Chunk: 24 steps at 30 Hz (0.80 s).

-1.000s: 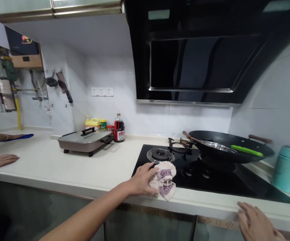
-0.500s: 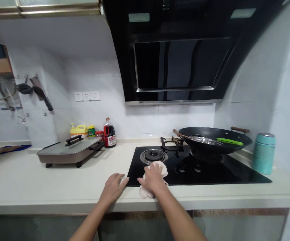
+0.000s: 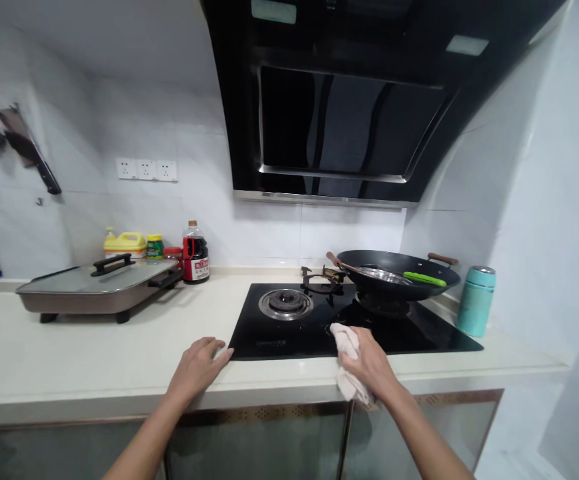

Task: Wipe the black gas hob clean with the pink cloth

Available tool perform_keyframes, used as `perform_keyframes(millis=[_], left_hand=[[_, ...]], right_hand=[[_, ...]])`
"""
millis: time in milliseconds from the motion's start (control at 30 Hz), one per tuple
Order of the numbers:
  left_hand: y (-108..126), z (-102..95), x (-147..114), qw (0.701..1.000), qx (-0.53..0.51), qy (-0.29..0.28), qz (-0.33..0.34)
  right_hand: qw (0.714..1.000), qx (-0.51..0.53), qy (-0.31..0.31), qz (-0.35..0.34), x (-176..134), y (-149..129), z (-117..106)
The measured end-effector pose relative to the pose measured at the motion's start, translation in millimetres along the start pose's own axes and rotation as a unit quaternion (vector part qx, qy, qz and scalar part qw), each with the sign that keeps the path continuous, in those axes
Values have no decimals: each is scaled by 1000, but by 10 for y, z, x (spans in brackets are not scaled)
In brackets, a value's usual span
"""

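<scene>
My right hand is closed on a pale pinkish cloth at the front part of the black glass gas hob. The cloth's lower end hangs over the counter's front edge. Resting on the white countertop, my left hand has its fingers stretched out, with the fingertips by the hob's front left corner. Behind the hands, the left burner is bare, and its black pan support sits at the back of the hob. The control knobs are mostly hidden behind my right hand and the cloth.
A black wok with a green-handled utensil stands on the right burner. Beside it is a turquoise flask. A lidded electric pan and a sauce bottle stand left. The range hood hangs overhead.
My right hand has moved right along the hob's front with the cloth. The view has turned right, and the person's arm at the far left is now almost out of view.
</scene>
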<state>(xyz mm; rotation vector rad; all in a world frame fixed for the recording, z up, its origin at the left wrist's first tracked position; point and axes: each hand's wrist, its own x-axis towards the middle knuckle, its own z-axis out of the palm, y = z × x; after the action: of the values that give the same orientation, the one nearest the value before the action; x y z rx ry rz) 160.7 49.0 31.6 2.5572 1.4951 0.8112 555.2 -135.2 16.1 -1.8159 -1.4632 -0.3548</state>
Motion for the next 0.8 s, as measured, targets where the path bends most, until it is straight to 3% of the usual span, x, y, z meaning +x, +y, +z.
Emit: perform_keyframes(millis=[167, 300, 400, 533, 667, 800], left_hand=[[25, -26, -12, 1000, 0, 4, 11], [57, -42, -19, 1000, 8, 5, 17], [85, -41, -23, 1000, 13, 4, 12], [110, -42, -20, 999, 27, 11, 13], [122, -64, -19, 999, 36, 8, 17], [85, -55, -7, 999, 33, 10, 24]], right_hand=[[993, -118, 9, -18, -79, 662, -314], [976, -204, 4, 81, -68, 1126, -637], [966, -222, 7, 130, -44, 1177, -728], [972, -207, -13, 109, -53, 661, -479], [994, -85, -52, 54, -68, -281, -40], [995, 33, -85, -39, -48, -1118, 369]])
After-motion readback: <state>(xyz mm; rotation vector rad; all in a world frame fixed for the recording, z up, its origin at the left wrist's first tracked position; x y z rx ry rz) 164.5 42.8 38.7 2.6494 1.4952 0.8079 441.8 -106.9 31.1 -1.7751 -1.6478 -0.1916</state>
